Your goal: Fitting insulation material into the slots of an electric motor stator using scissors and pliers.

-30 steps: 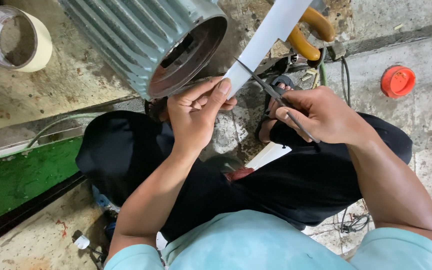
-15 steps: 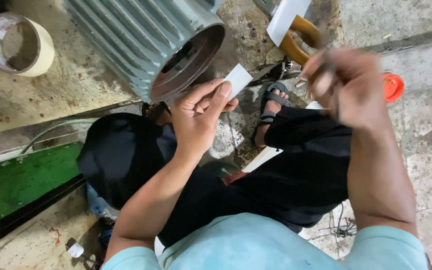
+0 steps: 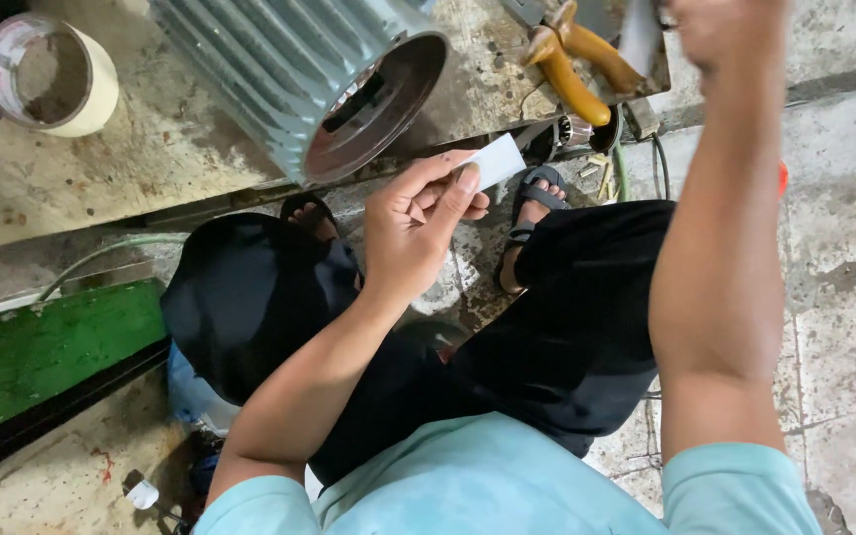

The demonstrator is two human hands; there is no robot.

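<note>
My left hand (image 3: 416, 226) pinches a small white paper rectangle (image 3: 497, 159) between thumb and fingers, just below the open end of a grey finned motor housing (image 3: 289, 69). My right hand (image 3: 720, 30) is raised to the top edge of the view, blurred, beside a long white strip (image 3: 638, 35) over the bench. What it grips is not visible. I sit in black trousers, with sandalled feet on the floor.
On the dirty bench (image 3: 170, 149) stand a roll of tape (image 3: 47, 74) and a tool with yellow handles (image 3: 577, 69). A green board (image 3: 42, 357) lies lower left. An orange cap (image 3: 781, 178) peeks from behind my right forearm on the tiled floor.
My right hand, which held scissors at the white strip by my left hand, has swung up to the bench. A short cut piece stays in my left hand.
</note>
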